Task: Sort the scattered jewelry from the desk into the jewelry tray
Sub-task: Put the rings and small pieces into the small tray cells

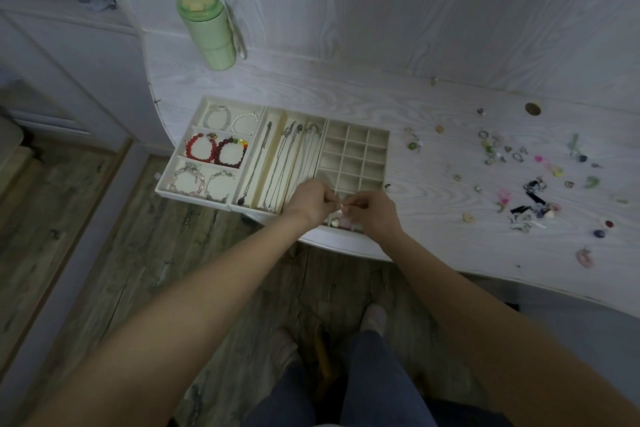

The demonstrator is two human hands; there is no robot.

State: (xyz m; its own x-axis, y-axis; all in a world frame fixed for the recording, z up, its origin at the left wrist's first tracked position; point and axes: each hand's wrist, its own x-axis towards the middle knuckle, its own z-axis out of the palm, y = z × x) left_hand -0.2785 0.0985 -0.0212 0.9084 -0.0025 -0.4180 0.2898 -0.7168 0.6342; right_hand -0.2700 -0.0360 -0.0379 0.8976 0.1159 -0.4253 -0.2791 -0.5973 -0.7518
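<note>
A cream jewelry tray (356, 127) lies on the white desk. Its left part holds bracelets (216, 151), its middle slots hold necklaces (287, 156), and its right part is a grid of small cells. My left hand (310, 201) and my right hand (372, 213) meet over the grid's near edge, and their fingertips together pinch a tiny pale piece of jewelry (341, 206). A few small pieces (337, 221) lie in the nearest cells below my hands. Scattered jewelry (519, 177), rings and earrings among it, covers the desk to the right.
A green bottle (207, 29) stands at the back left of the desk. The desk's curved front edge (346, 246) runs just under my hands, and the tray's left end overhangs it. A round cable hole (532, 108) sits at the back right. Wooden floor lies below.
</note>
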